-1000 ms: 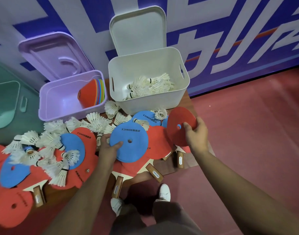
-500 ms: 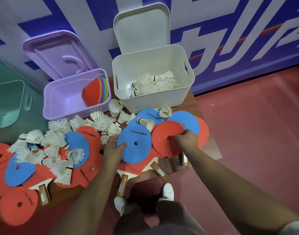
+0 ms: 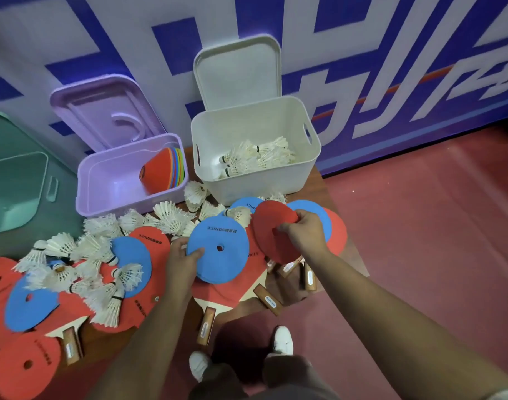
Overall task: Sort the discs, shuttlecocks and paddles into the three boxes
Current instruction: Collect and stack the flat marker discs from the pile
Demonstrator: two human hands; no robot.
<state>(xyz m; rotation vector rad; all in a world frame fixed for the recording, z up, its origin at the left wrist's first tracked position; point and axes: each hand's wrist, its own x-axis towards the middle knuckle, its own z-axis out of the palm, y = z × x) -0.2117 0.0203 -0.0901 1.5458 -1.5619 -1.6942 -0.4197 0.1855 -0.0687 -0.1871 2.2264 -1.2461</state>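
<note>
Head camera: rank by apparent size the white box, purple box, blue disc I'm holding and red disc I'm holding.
1. white box
2. purple box
3. blue disc and red disc: alike; right hand covers part of the red one, so unranked.

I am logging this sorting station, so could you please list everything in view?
boxes: three, along the wall; green box left, purple box middle, white box right
lids: two, purple and white, propped behind their boxes
cone stack: one, multicoloured, in the purple box
shuttlecocks: many, white; some in the white box, more loose on the table
flat discs: several, blue and red, spread over the table
paddles: at least four, red with wooden handles, partly under discs
table: one, brown
wall banner: blue and white, behind
floor: red
shoes: two, white, below the table edge
left hand: holds a blue disc
right hand: pinches a red disc
</note>
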